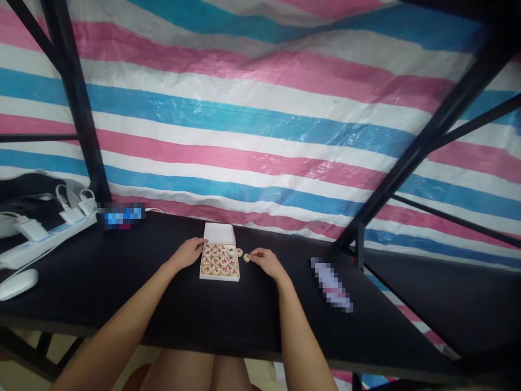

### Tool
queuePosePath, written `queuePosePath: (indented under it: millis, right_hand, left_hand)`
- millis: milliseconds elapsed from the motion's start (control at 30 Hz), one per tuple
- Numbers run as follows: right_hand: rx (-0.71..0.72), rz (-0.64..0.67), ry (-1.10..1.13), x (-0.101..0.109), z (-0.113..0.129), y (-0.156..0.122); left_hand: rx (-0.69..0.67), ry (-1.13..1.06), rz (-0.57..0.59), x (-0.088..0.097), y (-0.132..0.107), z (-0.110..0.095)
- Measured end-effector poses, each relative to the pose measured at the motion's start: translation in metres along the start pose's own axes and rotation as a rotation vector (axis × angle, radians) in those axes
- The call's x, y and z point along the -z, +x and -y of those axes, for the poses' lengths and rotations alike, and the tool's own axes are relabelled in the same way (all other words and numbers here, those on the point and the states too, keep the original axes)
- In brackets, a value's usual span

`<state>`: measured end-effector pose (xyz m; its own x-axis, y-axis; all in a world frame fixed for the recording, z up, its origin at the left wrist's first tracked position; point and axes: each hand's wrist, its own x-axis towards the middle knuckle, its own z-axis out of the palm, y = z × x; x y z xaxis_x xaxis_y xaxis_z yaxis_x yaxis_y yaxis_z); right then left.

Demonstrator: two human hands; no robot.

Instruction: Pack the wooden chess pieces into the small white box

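Note:
A small white box (pixel 220 234) lies open on the black table (pixel 122 282), its tray filled with several round wooden chess pieces (pixel 220 260) marked in red and black. My left hand (pixel 188 253) rests against the tray's left edge, fingers curled on it. My right hand (pixel 264 260) sits just right of the tray and pinches one round wooden piece (pixel 246 257) between its fingertips. Another loose piece (pixel 239 252) lies on the table beside the tray.
A white power strip (pixel 44 233) with plugged chargers and a white mouse (pixel 18 283) lie at the table's left end. Black metal frame posts (pixel 77 108) stand left and right. A striped tarp (pixel 260 119) hangs behind. A blurred object (pixel 331 283) lies right.

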<state>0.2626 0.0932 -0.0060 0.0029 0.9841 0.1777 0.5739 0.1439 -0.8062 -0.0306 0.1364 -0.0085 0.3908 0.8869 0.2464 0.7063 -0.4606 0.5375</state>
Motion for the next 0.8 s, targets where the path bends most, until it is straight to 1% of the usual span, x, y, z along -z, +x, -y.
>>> queuePosePath:
  millis: [67,167,267,367,433,467,567,633,700,800]
  right_hand:
    - [-0.021,0.022,-0.026,-0.001,-0.002,-0.002]
    - [-0.016,0.047,-0.051,-0.007,0.001,-0.003]
    - [0.008,0.061,-0.063,-0.011,0.009,-0.003]
    - [0.034,0.025,-0.067,-0.012,0.020,-0.004]
    - [0.061,0.031,-0.052,-0.013,0.029,-0.006]
    - [0.077,0.058,-0.041,-0.014,0.033,-0.008]
    - [0.117,0.209,-0.031,-0.016,0.042,-0.013]
    - [0.138,0.279,-0.045,-0.017,0.046,-0.015]
    - [0.153,0.301,-0.047,-0.016,0.048,-0.017]
    - [0.172,0.267,-0.012,-0.018,0.049,-0.017]
  left_hand:
    - [-0.001,0.002,0.000,0.000,0.000,0.000]
    - [-0.009,0.003,0.000,0.000,0.000,0.001]
    - [-0.018,0.007,-0.003,0.000,-0.001,0.000]
    - [-0.019,0.016,-0.007,0.000,-0.001,0.000]
    - [-0.017,0.021,-0.009,0.000,-0.001,-0.001]
    - [-0.017,0.023,-0.010,0.000,-0.001,-0.001]
    - [-0.021,0.021,-0.015,0.001,-0.002,-0.002]
    - [-0.025,0.017,-0.017,0.002,-0.002,-0.002]
    - [-0.026,0.011,-0.018,0.001,-0.002,-0.001]
    - [-0.025,0.006,-0.017,0.000,-0.001,0.001]
